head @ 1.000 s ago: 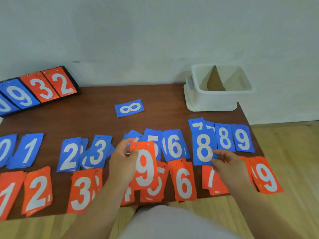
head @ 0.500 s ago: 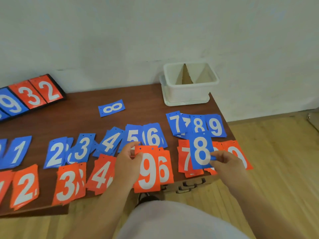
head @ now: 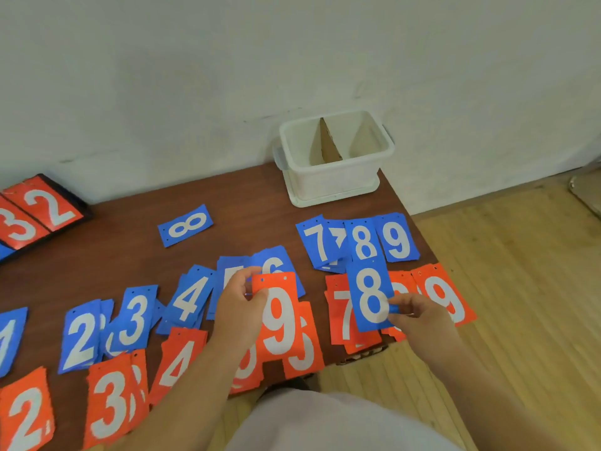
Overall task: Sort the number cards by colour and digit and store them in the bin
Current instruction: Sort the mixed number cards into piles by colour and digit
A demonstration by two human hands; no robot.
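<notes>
One blue 8 card (head: 370, 297), lengthwise toward bin (head: 331, 183).

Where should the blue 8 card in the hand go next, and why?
Probably the right hand should move its blue 8 card up onto the other blue 8, between the blue 7 and blue 9. Same colour, same digit. Right now it hovers over orange cards.
</notes>
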